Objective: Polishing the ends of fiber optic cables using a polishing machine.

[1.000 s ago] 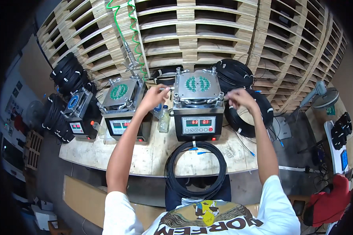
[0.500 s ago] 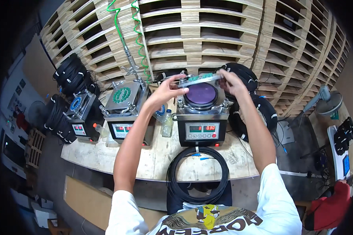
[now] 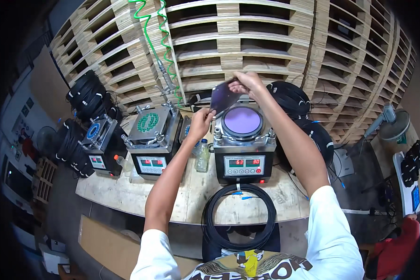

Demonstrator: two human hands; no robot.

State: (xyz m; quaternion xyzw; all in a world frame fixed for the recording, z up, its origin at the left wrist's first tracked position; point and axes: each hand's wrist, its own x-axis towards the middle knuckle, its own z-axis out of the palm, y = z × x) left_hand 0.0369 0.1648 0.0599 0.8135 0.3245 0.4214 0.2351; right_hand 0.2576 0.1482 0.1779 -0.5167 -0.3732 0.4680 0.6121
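Observation:
Both my hands grip a square metal plate [image 3: 223, 97], tilted steeply so that its dark face shows. My left hand [image 3: 202, 122] pinches its lower corner, and my right hand [image 3: 248, 85] is closed on its upper right edge. The plate is held above the back left of a benchtop polishing machine [image 3: 242, 145], clear of it. On that machine a round purple polishing pad [image 3: 242, 121] lies uncovered, with metal corner clamps around it. The green fittings seen on the plate earlier are hidden by its tilt.
Left stand a second polishing machine [image 3: 150, 144] with green fittings and a smaller one [image 3: 96, 144] with blue ones. A clear bottle [image 3: 202, 157] stands between machines. Coiled black cable [image 3: 210, 228] hangs over the bench's [image 3: 186, 205] front edge. Wooden pallets [image 3: 261, 60] rise behind.
The plate has swung from nearly flat to steeply tilted and moved slightly left, uncovering the whole purple pad. My left hand has dropped lower; my right hand has moved up and left.

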